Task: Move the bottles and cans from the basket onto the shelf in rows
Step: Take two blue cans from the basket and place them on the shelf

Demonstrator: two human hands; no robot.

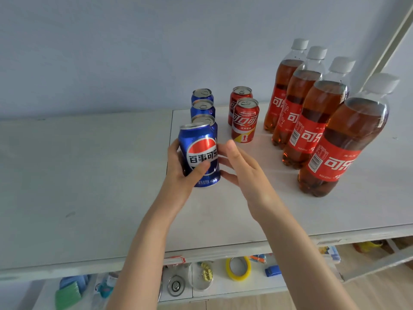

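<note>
Blue can (200, 153) gripped by left hand (178, 175) | right hand (242, 170) fingers relaxed, at can's right side

White shelf top (89, 175), two panels, seam (171, 135) running front to back. All drinks stand on the right panel, upright, in three rows running front to back. Left row, just beside the seam: three blue cans (203, 109), close together, with a front blue can (200, 153) ahead of them; can't tell if its base touches the shelf. Middle row: two red cans (245, 121), one behind the other. Right row: four cola bottles (317, 121) with white caps and red labels, packed close. Left panel has faint marks. Lower shelf (223, 289) below holds a yellow tape roll (238, 268), a blue stapler (272, 270), a round metal lid (176, 285) and a green sponge (67, 293).
</note>
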